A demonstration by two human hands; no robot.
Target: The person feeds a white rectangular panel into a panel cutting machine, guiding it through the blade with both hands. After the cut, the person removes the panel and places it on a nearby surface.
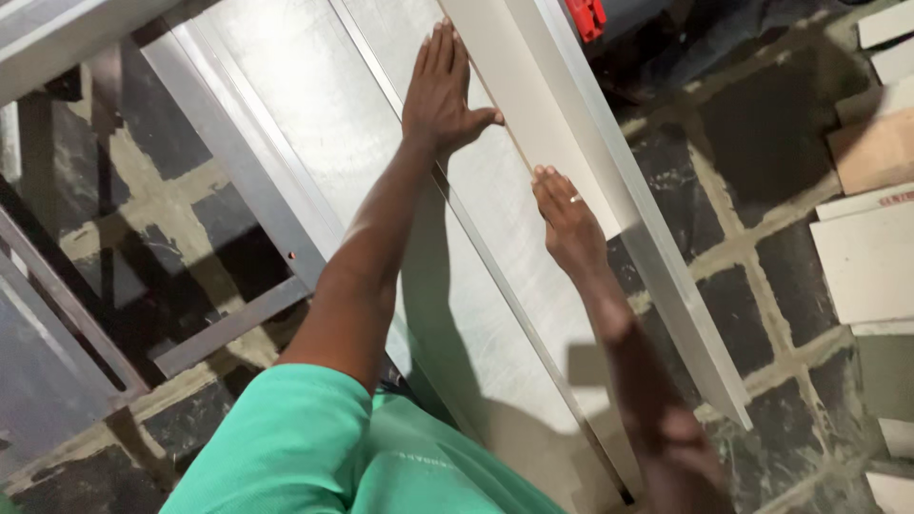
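Observation:
A long pale board (533, 105) lies on a metal saw table (314, 105), running from the upper middle toward the lower right. My left hand (441, 90) lies flat, fingers together and thumb spread, pressing on the table at the board's left edge. My right hand (568, 224), with a ring on one finger, rests with its fingertips on the board's near end. Neither hand is wrapped around anything. A grey metal fence (657, 247) runs along the board's right side.
A red part (587, 16) of a machine sits at the top. Pale board offcuts (871, 257) lie on the dark stone floor at the right. A metal frame with rails (224, 328) stands at the left. My green shirt (324, 447) fills the bottom.

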